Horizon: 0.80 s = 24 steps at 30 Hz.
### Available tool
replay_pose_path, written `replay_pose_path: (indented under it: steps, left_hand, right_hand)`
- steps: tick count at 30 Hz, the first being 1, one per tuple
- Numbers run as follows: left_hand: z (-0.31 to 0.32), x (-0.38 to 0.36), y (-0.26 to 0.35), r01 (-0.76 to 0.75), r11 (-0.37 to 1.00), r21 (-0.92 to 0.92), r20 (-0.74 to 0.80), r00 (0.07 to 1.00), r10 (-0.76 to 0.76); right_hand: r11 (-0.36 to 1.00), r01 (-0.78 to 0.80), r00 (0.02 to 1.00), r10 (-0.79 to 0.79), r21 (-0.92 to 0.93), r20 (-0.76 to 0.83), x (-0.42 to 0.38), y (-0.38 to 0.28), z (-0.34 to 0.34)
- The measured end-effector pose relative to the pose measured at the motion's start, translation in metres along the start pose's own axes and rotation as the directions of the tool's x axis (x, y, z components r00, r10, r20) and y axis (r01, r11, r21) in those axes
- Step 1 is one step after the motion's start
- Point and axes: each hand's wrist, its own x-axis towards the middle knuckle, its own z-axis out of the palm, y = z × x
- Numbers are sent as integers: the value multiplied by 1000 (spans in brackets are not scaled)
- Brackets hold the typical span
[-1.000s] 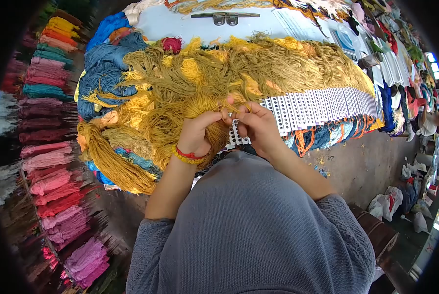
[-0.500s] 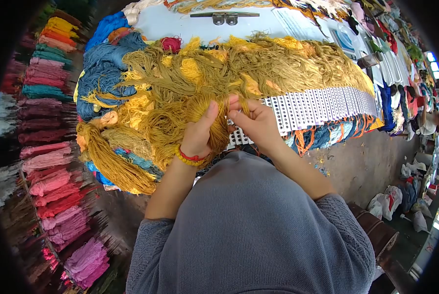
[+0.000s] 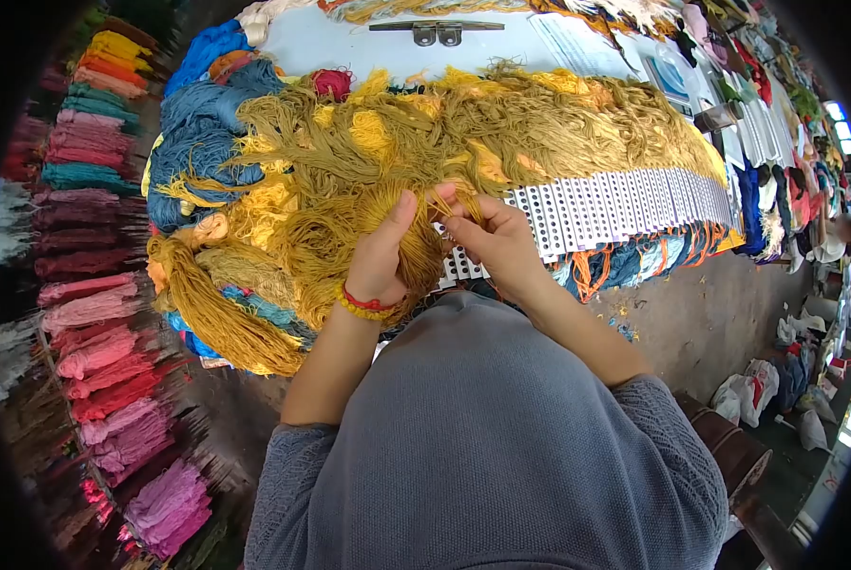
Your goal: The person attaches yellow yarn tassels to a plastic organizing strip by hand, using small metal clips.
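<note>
Left hand (image 3: 380, 260), half-curled, is cupping a skein (image 3: 422, 251), seemingly steadying it; at its three o'clock, right hand (image 3: 499, 245) is pinching strands (image 3: 447, 206).

We see mustard gold in the skein (image 3: 380, 211), duller olive in the loose yarn (image 3: 325, 157) and slate blue in the heap (image 3: 202, 131). A small bundle (image 3: 333, 84) shows us magenta. Rows of dark dots pattern the white strips (image 3: 625, 209); orange, navy and pale blue mix in the threads (image 3: 592, 272). We note red and yellow bracelets (image 3: 366, 306), a grey garment (image 3: 473, 437) and a pale blue tabletop (image 3: 340, 46).
</note>
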Motion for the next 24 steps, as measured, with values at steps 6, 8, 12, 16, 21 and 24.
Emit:
replay_pose_path:
  steps: [6,8,12,16,21,24]
  left_hand:
    - [-15,5,-5,-65,997,-31,71,995,67]
    - [-13,3,-1,-54,986,155,34,998,50]
    - [-46,7,-5,91,990,110,43,994,-96]
    - [-68,20,-14,154,956,-249,12,988,-156]
    - [-160,15,20,-228,920,-319,-355,929,107]
    - [-244,-11,69,-375,913,-161,-525,816,243]
  right_hand:
    - [939,-179,978,138,295,156,1,2,-16]
    - [973,-186,971,160,138,175,0,-15,-16]
    - [389,573,768,-561,-722,307,19,-17,-38]
    - [718,539,837,-516,-439,183,37,-12,-30]
    - [642,-101,992,12,760,122,74,13,-86]
    - [760,-59,960,220,647,-171,84,22,-175]
